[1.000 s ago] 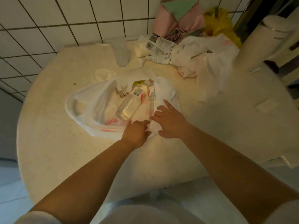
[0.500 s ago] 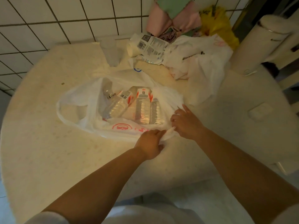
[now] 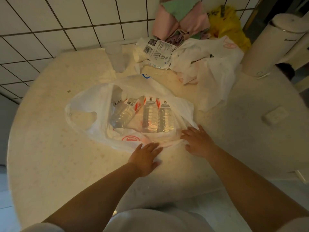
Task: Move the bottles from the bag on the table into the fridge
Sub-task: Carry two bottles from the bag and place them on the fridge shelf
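Observation:
A white plastic bag [image 3: 100, 113] with red print lies open on the round table [image 3: 50, 156]. Inside it lie three clear water bottles with red and white labels: a left bottle [image 3: 122, 115], a middle bottle [image 3: 149, 117] and a right bottle [image 3: 165, 118]. My left hand [image 3: 146, 156] lies flat on the bag's near edge, fingers spread. My right hand [image 3: 198, 142] holds the bag's near right rim, just beside the right bottle. No fridge is in view.
A clear plastic cup [image 3: 117, 57] stands at the back of the table by the tiled wall. Behind the bag are paper cups in a wrapper [image 3: 155, 51], crumpled white bags [image 3: 212, 64], pink and green cloths [image 3: 177, 19] and a yellow bag [image 3: 227, 25]. A white cylinder bin [image 3: 274, 44] stands at the right.
Both hands pulled the bag's near edge towards me and apart, so the bag opened wider and the three bottles show fully. My left hand went from pinching to flat.

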